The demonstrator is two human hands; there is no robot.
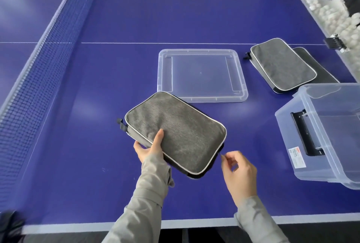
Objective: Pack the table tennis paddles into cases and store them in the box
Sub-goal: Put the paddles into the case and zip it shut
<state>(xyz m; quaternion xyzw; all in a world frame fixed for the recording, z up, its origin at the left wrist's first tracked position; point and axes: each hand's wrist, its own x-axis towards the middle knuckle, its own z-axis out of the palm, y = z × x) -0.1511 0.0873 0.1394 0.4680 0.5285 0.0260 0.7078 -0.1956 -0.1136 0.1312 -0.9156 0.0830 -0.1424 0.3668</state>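
Paddle case [175, 131] in left hand [150, 149] fingers' grasp; zipper pull [221, 154] in right hand [239, 168] fingers' pinch.

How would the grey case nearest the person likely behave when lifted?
Likely fairly stiff: the grey case stays flat while the left hand grips only one edge. Its woven fabric probably resists slipping. Being flat, it is unlikely to roll.

Case [175, 131], centre: matt grey heathered cloth, woven, edged with pale smooth piping [194, 107]. Second case [282, 63], 2 o'clock: the same cloth is seen. Lid [202, 75], 12 o'clock: clear, smooth, glossy plastic. Box [335, 168], 3 o'clock: translucent plastic, fitted with a black plastic latch [305, 133] and a paper label [297, 158]. Table [175, 18]: smooth blue, faintly sheened. Net [48, 57], 9 o'clock: dark mesh. Sleeves [150, 194]: matt grey cloth.
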